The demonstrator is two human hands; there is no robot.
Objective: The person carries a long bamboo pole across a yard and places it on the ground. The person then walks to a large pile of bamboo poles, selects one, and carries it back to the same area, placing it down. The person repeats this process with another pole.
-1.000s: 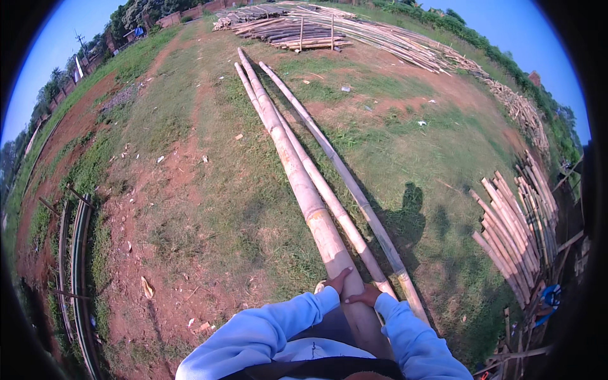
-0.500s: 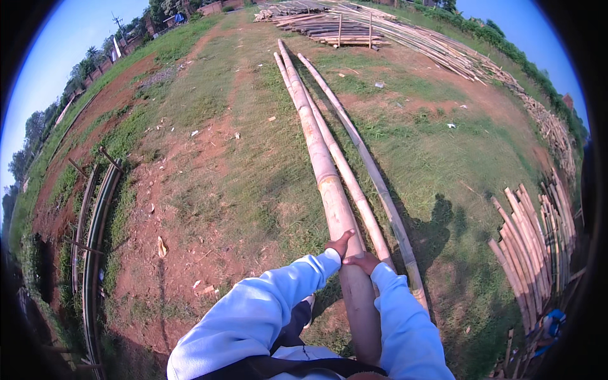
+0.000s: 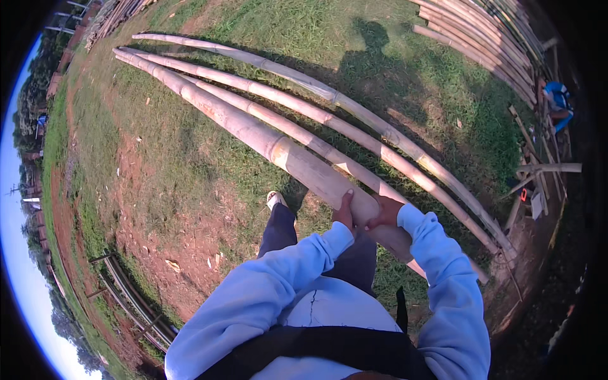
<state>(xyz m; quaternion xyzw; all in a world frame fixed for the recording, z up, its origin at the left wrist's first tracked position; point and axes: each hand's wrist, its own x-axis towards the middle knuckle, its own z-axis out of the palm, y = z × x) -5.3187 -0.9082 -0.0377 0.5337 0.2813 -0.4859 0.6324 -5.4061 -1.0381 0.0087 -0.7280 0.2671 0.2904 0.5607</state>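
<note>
Both my hands are wrapped around a thick, pale bamboo pole [image 3: 303, 166] near its close end. My left hand [image 3: 344, 211] grips the near side, its thumb lying along the top. Just to the right, my right hand [image 3: 384, 213] curls over from the far side. The pole slants away to the far left, and its close end is beside my right forearm. Several thinner bamboo poles run alongside it, including a middle pole [image 3: 367, 140] and a greyish outer pole [image 3: 297, 77].
A stack of bamboo [image 3: 472, 35] lies at the upper right. Near a blue object [image 3: 558, 104] are loose wood pieces [image 3: 550, 168]. Dark poles [image 3: 130, 288] rest on short stakes at the lower left. Patchy grass and red soil [image 3: 152, 237] cover the ground.
My view has swung right and downward, so the poles slant toward the upper left. The thick pole's close end has come into view. Both hands still grip it.
</note>
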